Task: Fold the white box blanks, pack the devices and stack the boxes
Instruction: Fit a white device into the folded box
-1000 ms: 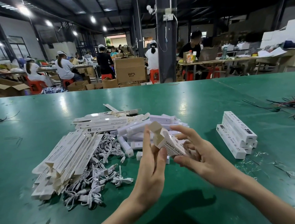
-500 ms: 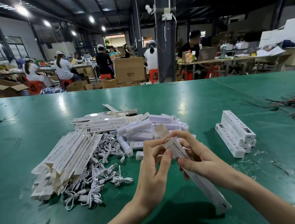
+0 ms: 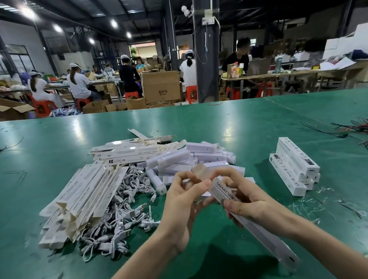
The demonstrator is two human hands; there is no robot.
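A long white box marked SMART SENSOR slants from the middle toward the lower right, above the green table. My right hand grips it near its upper end. My left hand pinches the brown end flap at that end. Flat white box blanks are piled at the left. Beside them lies a heap of white coiled cables. White bar-shaped devices lie behind my hands. Packed boxes are stacked at the right.
More flat blanks lie behind the cables. Loose dark and red wires sprawl at the far right edge, clear plastic scraps near the stack. Beyond the table are a dark pillar, cardboard cartons and seated workers.
The box swung from pointing up between my hands to slanting down to the lower right. My left fingers moved onto its end flap and my right hand closed round the body.
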